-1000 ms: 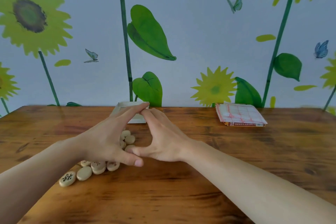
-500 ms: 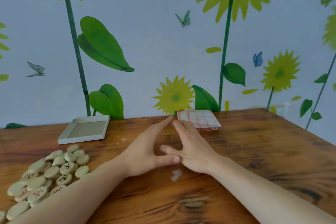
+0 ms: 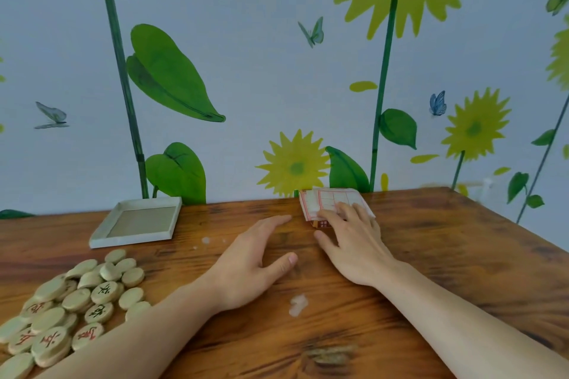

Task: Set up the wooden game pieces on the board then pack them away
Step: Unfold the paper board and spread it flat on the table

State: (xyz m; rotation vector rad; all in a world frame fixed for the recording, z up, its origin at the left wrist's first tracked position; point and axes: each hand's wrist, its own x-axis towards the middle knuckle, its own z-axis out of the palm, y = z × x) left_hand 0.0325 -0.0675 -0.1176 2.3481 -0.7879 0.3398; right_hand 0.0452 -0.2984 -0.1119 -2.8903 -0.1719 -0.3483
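Right hand (image 3: 354,240) rests spread fingers (image 3: 346,209) on folded board (image 3: 331,203); left hand (image 3: 249,264) lies open, empty.

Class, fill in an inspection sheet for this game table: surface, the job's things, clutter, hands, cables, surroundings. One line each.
Surface: wooden table, glossy, a few pale smudges near the middle.
Job's things: heap of round wooden pieces at the near left, some showing red or dark characters; folded paper board lying on a small box at the far edge; empty box tray at the far left.
Clutter: nothing seen.
Hands: left hand open, empty, near the table's middle; right hand open, fingers resting on the folded board.
Cables: nothing seen.
Surroundings: wall painted with sunflowers, leaves and butterflies.
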